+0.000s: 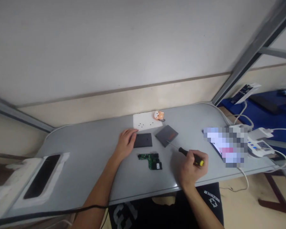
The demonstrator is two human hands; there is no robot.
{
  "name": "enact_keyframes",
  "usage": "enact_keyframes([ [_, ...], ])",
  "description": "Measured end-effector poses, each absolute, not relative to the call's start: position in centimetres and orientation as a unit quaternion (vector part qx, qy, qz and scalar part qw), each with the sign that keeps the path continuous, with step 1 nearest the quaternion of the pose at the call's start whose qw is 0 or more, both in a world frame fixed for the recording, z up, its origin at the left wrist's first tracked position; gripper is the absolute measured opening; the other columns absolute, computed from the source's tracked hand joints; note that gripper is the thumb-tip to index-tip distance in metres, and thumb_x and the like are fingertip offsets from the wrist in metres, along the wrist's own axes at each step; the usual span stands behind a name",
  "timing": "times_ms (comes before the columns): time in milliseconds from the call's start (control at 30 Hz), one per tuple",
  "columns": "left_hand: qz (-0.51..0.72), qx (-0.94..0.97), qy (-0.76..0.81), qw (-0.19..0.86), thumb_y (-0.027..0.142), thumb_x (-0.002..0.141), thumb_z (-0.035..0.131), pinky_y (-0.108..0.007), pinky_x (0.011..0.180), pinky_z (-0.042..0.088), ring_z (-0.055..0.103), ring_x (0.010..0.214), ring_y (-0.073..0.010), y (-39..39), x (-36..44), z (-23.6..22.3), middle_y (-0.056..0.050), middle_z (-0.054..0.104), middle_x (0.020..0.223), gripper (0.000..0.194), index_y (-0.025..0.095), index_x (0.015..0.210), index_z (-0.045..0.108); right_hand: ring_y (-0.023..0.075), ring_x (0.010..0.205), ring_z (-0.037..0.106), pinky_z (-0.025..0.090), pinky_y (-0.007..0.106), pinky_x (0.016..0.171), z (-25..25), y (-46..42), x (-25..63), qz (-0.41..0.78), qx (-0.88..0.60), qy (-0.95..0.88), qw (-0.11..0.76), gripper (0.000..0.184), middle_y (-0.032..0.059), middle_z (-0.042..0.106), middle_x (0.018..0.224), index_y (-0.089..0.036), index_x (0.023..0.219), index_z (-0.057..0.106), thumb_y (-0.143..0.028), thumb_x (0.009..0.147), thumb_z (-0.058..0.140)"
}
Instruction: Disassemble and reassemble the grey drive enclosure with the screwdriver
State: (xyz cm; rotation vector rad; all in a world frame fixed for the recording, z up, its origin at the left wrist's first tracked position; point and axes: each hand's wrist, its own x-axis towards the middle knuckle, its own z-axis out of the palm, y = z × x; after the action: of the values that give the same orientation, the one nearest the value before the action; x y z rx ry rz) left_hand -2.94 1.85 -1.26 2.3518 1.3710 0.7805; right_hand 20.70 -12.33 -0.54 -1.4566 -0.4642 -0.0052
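My right hand (194,165) is closed around a screwdriver (189,153) with a black and yellow handle. Its thin shaft points left, and the tip is at or just over a dark grey square case piece (166,135) with an orange mark. My left hand (126,141) rests on the table with its fingers stretched forward, the thumb at the left edge of a dark rectangular cover (143,140). The index fingertip reaches the near edge of a white paper (145,119) bearing several tiny dark screws. Nearer to me lies a green circuit board (152,161) with a black chip.
A small orange-and-white animal figure (158,115) sits on the paper. To the right are a lit, blurred-out phone (225,144) and a white power strip (259,148) with cables. A black phone (42,176) lies at left on the grey table (85,152). A dark cable crosses the lower left.
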Motion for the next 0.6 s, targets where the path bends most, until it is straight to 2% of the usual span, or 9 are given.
enact_keyframes([
  [133, 0.284, 0.825, 0.466, 0.146, 0.035, 0.109, 0.043, -0.049, 0.112, 0.042, 0.058, 0.126, -0.0254, 1.83, -2.83, -1.4, -0.006, 0.071, 0.13, 0.03, 0.025, 0.126, 0.067, 0.0165, 0.073, 0.055, 0.041, 0.033, 0.071, -0.59, -12.31, 20.82, 0.028, -0.665, -0.235, 0.708, 0.009, 0.0004, 0.06, 0.075, -0.02, 0.075, 0.062, -0.023, 0.083, 0.065],
  [367, 0.307, 0.833, 0.449, 0.104, 0.023, 0.101, 0.052, -0.048, 0.104, 0.047, 0.059, 0.111, -0.0264, 1.7, -2.83, -1.51, -0.007, 0.069, 0.113, 0.023, 0.025, 0.117, 0.069, 0.0165, 0.065, 0.048, 0.039, 0.035, 0.065, -0.28, -12.6, 20.77, -0.049, -0.687, -0.166, 0.706, 0.014, -0.0005, 0.052, 0.067, -0.023, 0.068, 0.056, -0.019, 0.08, 0.061],
  [600, 0.323, 0.823, 0.461, 0.078, 0.019, 0.1, 0.05, -0.047, 0.099, 0.049, 0.059, 0.104, -0.0265, 1.63, -3.2, -1.42, -0.008, 0.067, 0.106, 0.028, 0.023, 0.119, 0.07, 0.0161, 0.067, 0.051, 0.041, 0.033, 0.067, -0.92, -12.44, 20.59, 0.015, -0.685, -0.234, 0.69, 0.011, -0.0009, 0.057, 0.068, -0.022, 0.07, 0.059, -0.023, 0.081, 0.064],
])
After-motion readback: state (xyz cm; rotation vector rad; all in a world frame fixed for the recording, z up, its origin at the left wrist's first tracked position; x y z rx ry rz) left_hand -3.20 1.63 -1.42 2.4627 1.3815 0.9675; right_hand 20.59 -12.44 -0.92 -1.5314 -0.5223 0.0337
